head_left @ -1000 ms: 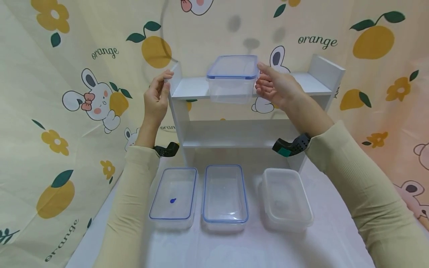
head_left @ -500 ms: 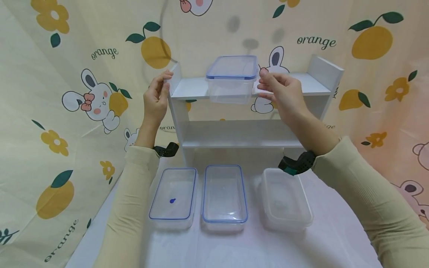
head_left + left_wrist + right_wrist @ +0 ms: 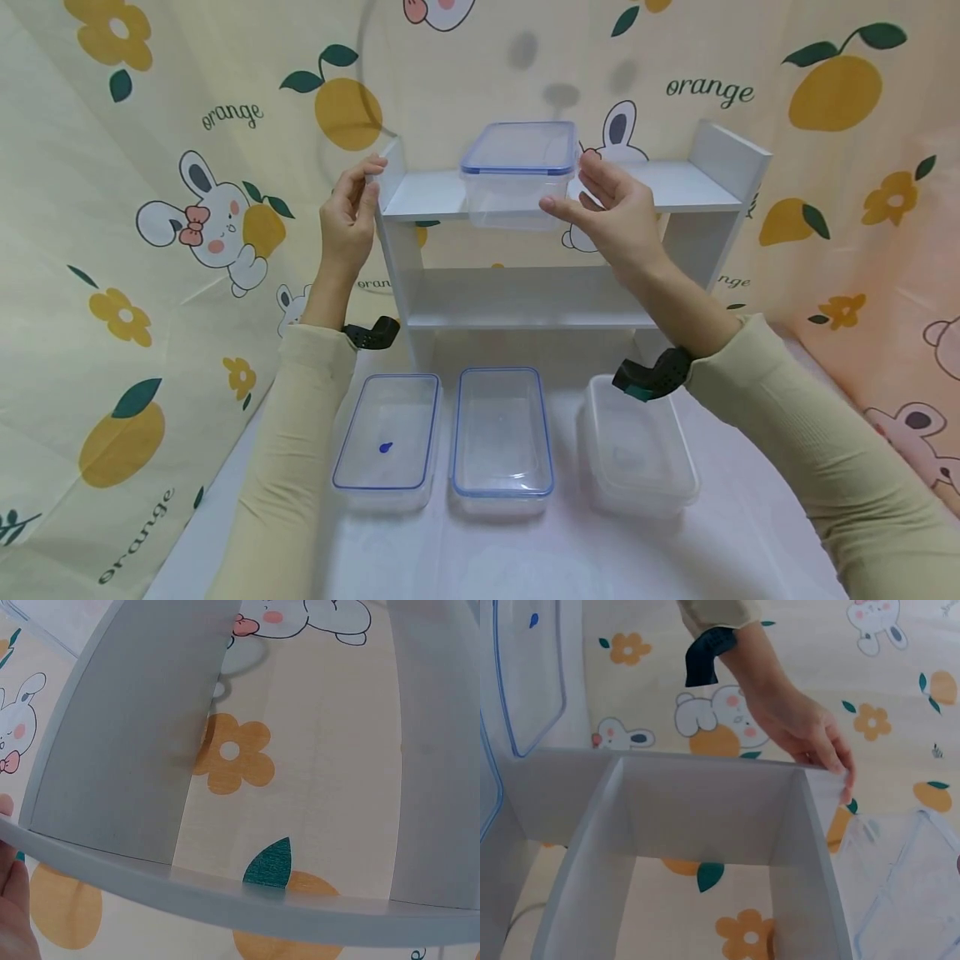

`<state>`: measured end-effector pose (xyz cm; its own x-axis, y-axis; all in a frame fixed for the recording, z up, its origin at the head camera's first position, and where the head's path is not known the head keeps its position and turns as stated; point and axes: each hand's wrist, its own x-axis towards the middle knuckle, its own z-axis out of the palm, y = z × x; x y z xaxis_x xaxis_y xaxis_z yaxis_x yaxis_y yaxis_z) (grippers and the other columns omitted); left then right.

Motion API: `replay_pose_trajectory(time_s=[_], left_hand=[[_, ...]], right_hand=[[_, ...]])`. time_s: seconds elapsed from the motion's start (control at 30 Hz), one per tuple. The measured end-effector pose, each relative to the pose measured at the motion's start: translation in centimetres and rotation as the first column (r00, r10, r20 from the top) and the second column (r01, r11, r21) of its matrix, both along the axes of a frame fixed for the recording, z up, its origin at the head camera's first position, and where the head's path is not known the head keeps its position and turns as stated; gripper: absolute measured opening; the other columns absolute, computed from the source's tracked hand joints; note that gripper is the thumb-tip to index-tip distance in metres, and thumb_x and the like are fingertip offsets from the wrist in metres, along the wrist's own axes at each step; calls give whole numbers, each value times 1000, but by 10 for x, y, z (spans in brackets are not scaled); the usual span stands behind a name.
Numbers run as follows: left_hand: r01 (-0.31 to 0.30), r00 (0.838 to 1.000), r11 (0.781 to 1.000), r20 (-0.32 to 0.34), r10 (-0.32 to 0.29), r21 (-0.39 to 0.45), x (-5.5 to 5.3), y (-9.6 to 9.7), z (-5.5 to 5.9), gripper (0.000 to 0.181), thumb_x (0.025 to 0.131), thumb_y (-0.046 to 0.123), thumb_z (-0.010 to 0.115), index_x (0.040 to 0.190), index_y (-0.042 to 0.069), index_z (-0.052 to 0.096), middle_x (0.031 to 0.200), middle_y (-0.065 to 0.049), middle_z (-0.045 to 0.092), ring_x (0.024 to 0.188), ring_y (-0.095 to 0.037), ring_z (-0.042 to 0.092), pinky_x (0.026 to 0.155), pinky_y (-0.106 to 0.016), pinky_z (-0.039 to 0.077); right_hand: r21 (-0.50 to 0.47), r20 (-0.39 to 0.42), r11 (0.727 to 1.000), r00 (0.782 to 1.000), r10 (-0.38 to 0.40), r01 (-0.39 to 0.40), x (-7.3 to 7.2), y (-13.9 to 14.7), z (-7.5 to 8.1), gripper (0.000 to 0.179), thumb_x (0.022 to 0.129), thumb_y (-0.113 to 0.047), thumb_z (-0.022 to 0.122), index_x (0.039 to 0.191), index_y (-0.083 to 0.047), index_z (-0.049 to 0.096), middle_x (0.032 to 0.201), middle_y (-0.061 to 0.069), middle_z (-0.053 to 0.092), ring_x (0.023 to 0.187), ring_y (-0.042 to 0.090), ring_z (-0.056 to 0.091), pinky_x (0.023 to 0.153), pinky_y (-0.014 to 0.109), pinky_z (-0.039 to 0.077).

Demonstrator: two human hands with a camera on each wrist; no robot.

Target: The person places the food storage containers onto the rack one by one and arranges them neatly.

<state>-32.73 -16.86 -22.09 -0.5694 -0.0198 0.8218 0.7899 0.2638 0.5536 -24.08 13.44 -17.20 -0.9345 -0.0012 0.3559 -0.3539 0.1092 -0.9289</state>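
A clear lidded food container [image 3: 517, 179] with a blue-rimmed lid sits on the top board of the white shelf unit [image 3: 517, 312], its front overhanging the board's edge. My right hand [image 3: 622, 212] is at its right side, fingers extended along that side and thumb across the front corner. In the right wrist view the container [image 3: 900, 885] shows at the lower right. My left hand [image 3: 350, 208] pinches the front edge of the shelf's left side panel near its top. The right wrist view shows this left hand [image 3: 802, 735] at the shelf corner.
Two clear containers with blue-rimmed lids, a left one [image 3: 390, 425] and a middle one [image 3: 502, 433], stand on the white-covered table [image 3: 510, 558]. To their right is a frosted container [image 3: 641, 450]. A patterned cloth [image 3: 187, 333] hangs behind the shelf.
My right hand first drew slightly back from the container's right side, then came in again with its thumb lower, now across the front corner. My left hand and the containers have stayed put.
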Motion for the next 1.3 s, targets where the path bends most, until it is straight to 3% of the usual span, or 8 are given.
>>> replay_pose_trajectory(time_s=[0.53,0.97,1.3], left_hand=[[9,1000,1000,-14,-9,8,-1,-1,0,26,100,6,45,119,-9,55,132,-18,59,137,-18,48,118,-26,38],[5,1000,1000,-8,-5,4,-1,-1,0,26,100,7,45,119,-9,55,133,-18,59,137,-18,48,118,-27,38],[5,1000,1000,-1,-5,6,2,0,1,27,100,7,45,119,-8,55,132,-18,59,137,-18,49,118,-26,38]], right_hand=[[64,-37,997,999,-37,40,-3,-4,-4,77,82,-13,75,148,-6,35,158,5,34,146,18,37,120,28,33],[81,-28,997,999,21,-19,-13,-13,-7,74,84,-13,72,148,-5,35,157,7,37,145,17,37,119,27,35],[93,-74,994,995,59,-52,-25,-27,-12,74,85,-13,72,148,-3,34,157,7,35,146,16,36,119,27,34]])
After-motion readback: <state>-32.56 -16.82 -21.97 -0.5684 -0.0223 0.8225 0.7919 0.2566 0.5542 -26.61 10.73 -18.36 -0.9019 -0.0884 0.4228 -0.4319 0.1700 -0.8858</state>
